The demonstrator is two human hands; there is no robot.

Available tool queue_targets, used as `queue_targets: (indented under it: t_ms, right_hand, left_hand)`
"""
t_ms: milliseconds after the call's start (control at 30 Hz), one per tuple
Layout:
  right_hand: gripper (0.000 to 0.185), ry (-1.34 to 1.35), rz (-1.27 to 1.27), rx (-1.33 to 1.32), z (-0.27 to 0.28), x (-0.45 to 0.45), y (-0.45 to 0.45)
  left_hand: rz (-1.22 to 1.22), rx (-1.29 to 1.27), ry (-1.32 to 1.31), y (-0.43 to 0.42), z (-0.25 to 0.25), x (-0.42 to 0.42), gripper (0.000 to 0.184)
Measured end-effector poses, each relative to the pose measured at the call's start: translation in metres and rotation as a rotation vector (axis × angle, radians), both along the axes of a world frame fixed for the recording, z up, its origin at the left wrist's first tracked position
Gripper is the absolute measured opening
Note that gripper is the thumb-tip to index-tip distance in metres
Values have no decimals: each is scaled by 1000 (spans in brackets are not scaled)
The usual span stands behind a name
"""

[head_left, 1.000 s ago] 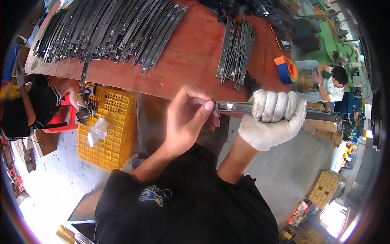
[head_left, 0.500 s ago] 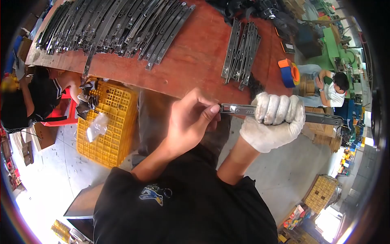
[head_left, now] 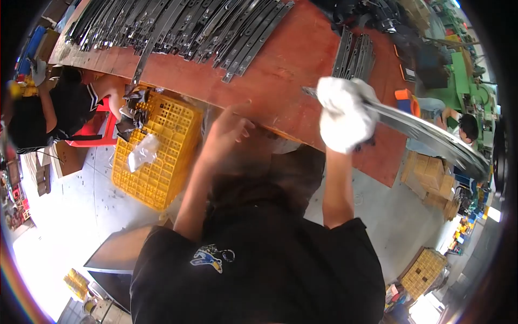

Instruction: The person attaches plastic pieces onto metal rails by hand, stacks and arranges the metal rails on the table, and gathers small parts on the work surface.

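Note:
My right hand (head_left: 346, 120), in a white work glove, is closed around a long metal drawer slide (head_left: 418, 125). The slide slants from above the table down to the right, its far end smeared by motion. My bare left hand (head_left: 227, 134) holds nothing and is near the table's front edge, fingers apart and slightly blurred. Behind my right hand, a smaller bundle of drawer slides (head_left: 353, 56) lies on the red table (head_left: 291, 75). A large row of dark drawer slides (head_left: 178, 27) covers the table's far left part.
Below the table on the left stands a yellow plastic crate (head_left: 162, 167) with a clear plastic bag (head_left: 143, 153) on it. One person (head_left: 59, 113) sits at the left by a red stool (head_left: 100, 129); another person (head_left: 467, 127) is at the right. An orange tape roll (head_left: 407, 100) sits at the table's right.
My left hand has let go of the drawer slide's end and moved away from it. My right hand has raised the slide over the table and tilted it. The view has shifted.

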State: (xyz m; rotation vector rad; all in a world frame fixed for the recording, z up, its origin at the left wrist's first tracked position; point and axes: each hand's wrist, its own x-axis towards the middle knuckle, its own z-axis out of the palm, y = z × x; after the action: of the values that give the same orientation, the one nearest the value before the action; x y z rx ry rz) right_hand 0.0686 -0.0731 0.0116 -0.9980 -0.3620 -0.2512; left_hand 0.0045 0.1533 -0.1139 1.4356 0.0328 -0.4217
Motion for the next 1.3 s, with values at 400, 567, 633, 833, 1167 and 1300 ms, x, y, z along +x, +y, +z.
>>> queue_targets:
  t_ms: [400, 567, 633, 833, 1167, 1300]
  right_hand:
    - [11, 560, -35, -80, -66, 38, -13]
    - [61, 333, -406, -666, -58, 59, -83]
    - [54, 259, -651, -1574, -61, 76, -109]
    - [45, 419, -278, -2099, -34, 99, -83]
    - [56, 577, -249, -1538, -70, 151, 92]
    - [60, 575, -235, -1513, -68, 138, 70]
  left_hand:
    - [-33, 144, -147, 12, 9, -29, 42]
    - [34, 21, -84, 15, 9, -41, 55]
    - [88, 21, -116, 10, 9, -36, 54]
    - [42, 31, -144, -5, 32, -15, 44]
    - [-86, 337, -966, -107, 37, -4, 26]
    - [-317, 318, -828, -131, 21, 9, 35]
